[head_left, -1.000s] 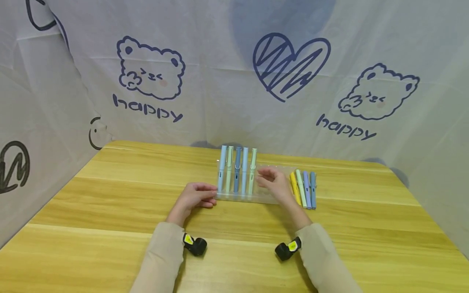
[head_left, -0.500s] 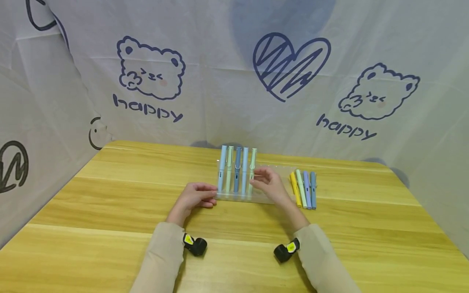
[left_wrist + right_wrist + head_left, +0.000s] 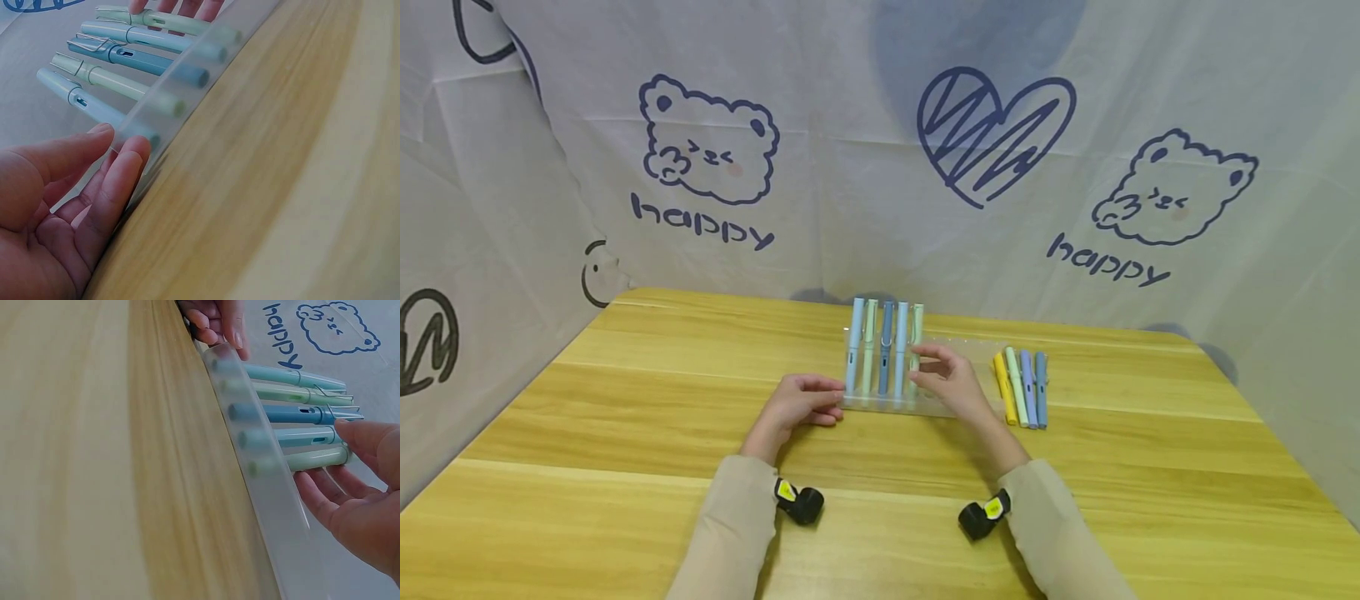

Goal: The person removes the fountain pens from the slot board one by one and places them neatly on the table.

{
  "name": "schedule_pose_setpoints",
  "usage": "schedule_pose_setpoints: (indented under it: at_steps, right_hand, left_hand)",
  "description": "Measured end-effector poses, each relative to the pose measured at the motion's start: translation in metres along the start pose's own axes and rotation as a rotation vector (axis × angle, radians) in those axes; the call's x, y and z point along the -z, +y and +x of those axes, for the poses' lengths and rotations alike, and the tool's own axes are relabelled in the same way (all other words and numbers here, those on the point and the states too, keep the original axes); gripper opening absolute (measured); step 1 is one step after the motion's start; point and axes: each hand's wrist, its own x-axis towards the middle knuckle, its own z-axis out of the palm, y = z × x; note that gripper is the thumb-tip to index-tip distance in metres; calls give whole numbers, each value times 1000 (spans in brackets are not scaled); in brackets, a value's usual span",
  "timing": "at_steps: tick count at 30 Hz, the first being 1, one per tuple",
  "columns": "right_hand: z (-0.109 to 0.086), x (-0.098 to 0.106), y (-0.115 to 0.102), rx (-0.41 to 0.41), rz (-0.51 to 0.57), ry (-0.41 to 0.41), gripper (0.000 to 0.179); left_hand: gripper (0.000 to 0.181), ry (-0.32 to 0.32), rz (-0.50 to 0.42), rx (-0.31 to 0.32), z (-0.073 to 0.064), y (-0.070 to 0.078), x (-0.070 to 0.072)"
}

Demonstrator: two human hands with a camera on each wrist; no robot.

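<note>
Left hand (image 3: 805,400): thumb and fingertips nearly together, pinching one end of a clear plastic pen holder (image 3: 278,506). Right hand (image 3: 953,383): part-curled, gripping a slim pale-green pen (image 3: 315,459) seated in the holder.

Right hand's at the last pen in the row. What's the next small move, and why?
Probably let the right hand release the rightmost light green pen: its lower end already sits behind the clear holder's lip, beside the other four pens, while the left hand is at the far end. Four more pens await on the table.
</note>
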Motion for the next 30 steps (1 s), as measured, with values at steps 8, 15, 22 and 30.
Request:
schedule_pose_setpoints:
  at_steps: [8, 15, 22, 30]
  right_hand:
    - [0, 1, 2, 5, -8, 24, 34]
    - [1, 1, 2, 2, -24, 66, 31]
    - [1, 2, -1, 55, -75, 124, 23]
    - [2, 3, -5, 147, -78, 216, 12]
  left_hand:
    - [26, -4, -1, 3, 0, 1, 0]
    - [26, 3, -4, 5, 0, 0, -1]
    - [27, -2, -5, -2, -1, 0, 0]
    - [27, -1, -13, 2, -2, 1, -1]
